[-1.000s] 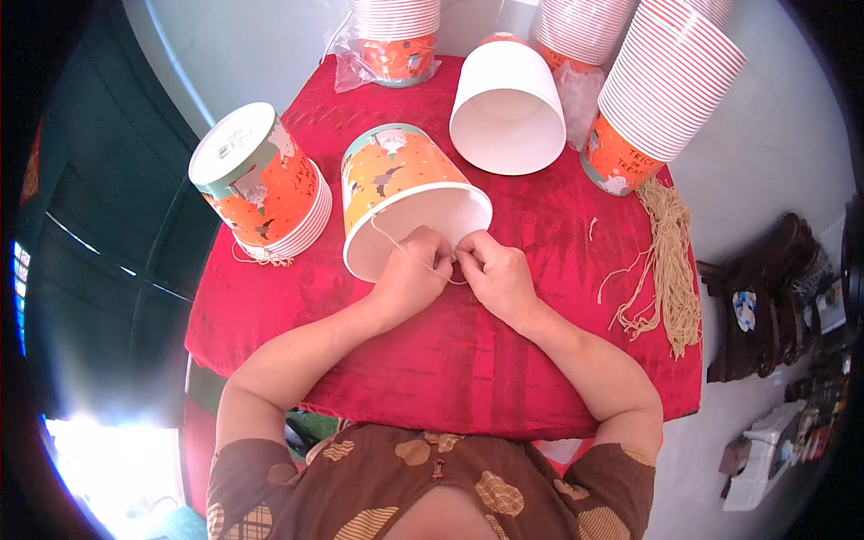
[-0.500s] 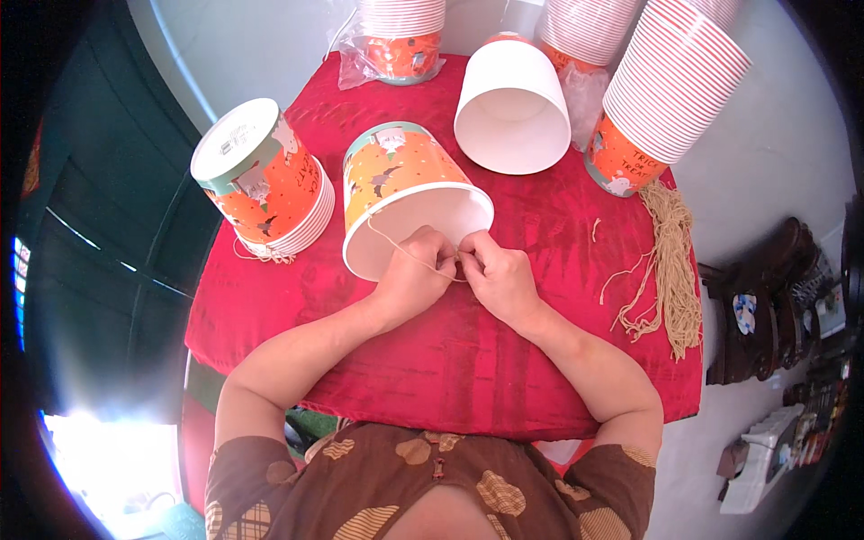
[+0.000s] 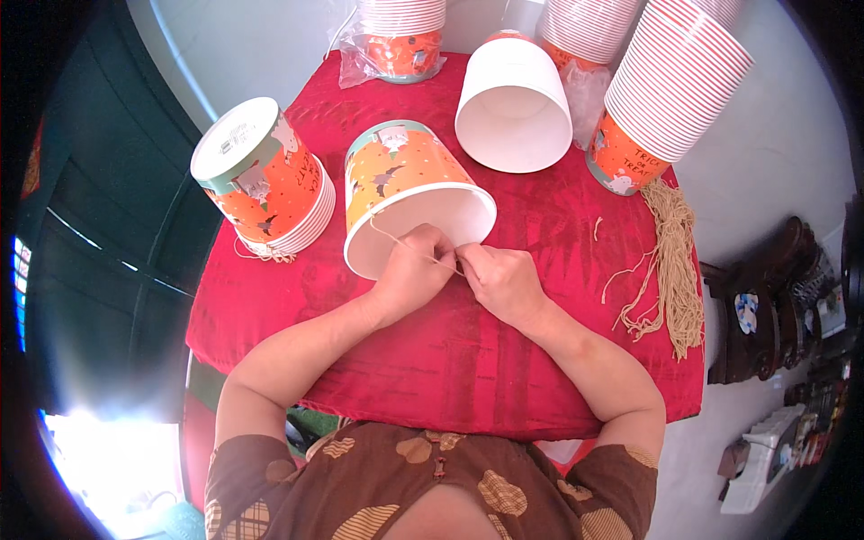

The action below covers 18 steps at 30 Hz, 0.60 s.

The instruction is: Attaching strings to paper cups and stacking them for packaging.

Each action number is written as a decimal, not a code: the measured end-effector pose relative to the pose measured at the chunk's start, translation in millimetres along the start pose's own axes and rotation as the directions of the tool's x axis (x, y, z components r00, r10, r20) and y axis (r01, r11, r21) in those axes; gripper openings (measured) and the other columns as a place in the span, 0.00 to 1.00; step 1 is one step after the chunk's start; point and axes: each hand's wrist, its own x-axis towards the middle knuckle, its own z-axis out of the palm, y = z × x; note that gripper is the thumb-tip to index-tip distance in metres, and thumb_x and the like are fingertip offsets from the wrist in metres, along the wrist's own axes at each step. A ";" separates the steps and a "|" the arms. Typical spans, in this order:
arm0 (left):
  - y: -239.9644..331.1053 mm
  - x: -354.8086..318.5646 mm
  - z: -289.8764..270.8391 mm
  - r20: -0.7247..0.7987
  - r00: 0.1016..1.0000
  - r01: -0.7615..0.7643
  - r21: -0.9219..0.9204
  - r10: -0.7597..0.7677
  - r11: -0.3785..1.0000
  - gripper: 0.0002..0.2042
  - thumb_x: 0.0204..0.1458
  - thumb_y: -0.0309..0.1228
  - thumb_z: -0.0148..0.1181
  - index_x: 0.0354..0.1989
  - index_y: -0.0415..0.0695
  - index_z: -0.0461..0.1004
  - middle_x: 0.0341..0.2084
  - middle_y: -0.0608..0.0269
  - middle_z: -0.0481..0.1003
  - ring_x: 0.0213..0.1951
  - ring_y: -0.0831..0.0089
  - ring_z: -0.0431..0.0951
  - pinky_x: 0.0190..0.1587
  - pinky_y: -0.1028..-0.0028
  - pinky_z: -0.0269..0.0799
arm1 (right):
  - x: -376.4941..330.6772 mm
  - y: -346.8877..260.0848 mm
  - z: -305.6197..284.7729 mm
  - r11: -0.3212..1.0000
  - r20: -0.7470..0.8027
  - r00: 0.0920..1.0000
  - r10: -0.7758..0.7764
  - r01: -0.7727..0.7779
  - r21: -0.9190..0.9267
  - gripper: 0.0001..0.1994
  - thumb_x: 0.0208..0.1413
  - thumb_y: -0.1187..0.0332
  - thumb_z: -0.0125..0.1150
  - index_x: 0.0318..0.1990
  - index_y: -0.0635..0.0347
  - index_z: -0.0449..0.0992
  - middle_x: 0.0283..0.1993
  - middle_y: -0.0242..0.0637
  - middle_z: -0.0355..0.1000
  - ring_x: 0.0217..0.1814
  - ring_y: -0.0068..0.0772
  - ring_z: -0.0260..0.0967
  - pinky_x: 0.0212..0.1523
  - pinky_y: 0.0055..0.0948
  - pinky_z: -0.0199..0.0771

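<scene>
An orange paper bucket (image 3: 392,173) with bats and a green band lies on its side, its white-rimmed mouth toward me. A thin beige cord (image 3: 388,234) runs from the left of its rim across to my fingers. My left hand (image 3: 414,272) is closed in a pinch on the cord, just in front of the bucket's mouth. Fingertip to fingertip with it, my right hand (image 3: 504,281) also pinches the cord near the rim's right side. The cord's end is hidden between my fingers.
At left stands an upside-down stack of buckets (image 3: 261,184). A white-lined bucket (image 3: 513,112) lies behind. Tall bucket stacks (image 3: 675,81) rise at the back right, another bucket stack (image 3: 402,45) at the back. A bundle of beige cords (image 3: 673,270) lies on the red tablecloth (image 3: 432,369).
My right hand has turned slightly, its fingers pressing closer together on the cord. The loop of cord by my left hand sits a little higher and tighter.
</scene>
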 end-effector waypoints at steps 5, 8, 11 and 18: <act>2.5 1.6 0.1 0.031 1.000 0.005 0.005 -0.005 1.000 0.03 0.49 0.21 0.62 0.27 0.35 0.74 0.24 0.55 0.77 0.28 0.68 0.78 0.31 0.69 0.74 | -0.8 0.8 -1.4 1.000 0.025 1.000 -0.008 0.008 -0.028 0.02 0.51 0.75 0.61 0.31 0.60 0.73 0.21 0.41 0.72 0.22 0.43 0.74 0.20 0.40 0.72; 2.6 0.1 -0.1 0.014 1.000 0.008 0.009 -0.008 1.000 0.03 0.49 0.20 0.62 0.27 0.36 0.74 0.24 0.56 0.77 0.27 0.69 0.78 0.30 0.70 0.73 | 0.1 0.8 -0.4 1.000 0.033 0.999 0.007 -0.006 -0.007 0.03 0.51 0.76 0.61 0.32 0.60 0.73 0.22 0.42 0.73 0.22 0.43 0.74 0.20 0.39 0.72; -0.4 -0.3 -0.3 0.027 0.999 -0.027 0.033 0.026 0.999 0.03 0.49 0.20 0.62 0.28 0.36 0.74 0.24 0.57 0.76 0.26 0.70 0.76 0.29 0.70 0.72 | -0.2 1.4 0.2 0.996 0.011 0.999 0.051 -0.052 0.077 0.03 0.51 0.77 0.60 0.34 0.60 0.74 0.24 0.43 0.74 0.24 0.44 0.75 0.21 0.38 0.73; 3.4 0.4 -1.6 0.052 0.999 0.016 0.003 -0.016 1.000 0.03 0.48 0.20 0.59 0.29 0.36 0.72 0.28 0.48 0.75 0.32 0.53 0.78 0.34 0.60 0.73 | -2.0 3.4 1.5 0.970 0.067 0.982 0.175 -0.183 0.158 0.03 0.55 0.76 0.59 0.37 0.60 0.75 0.27 0.44 0.76 0.26 0.45 0.77 0.24 0.37 0.75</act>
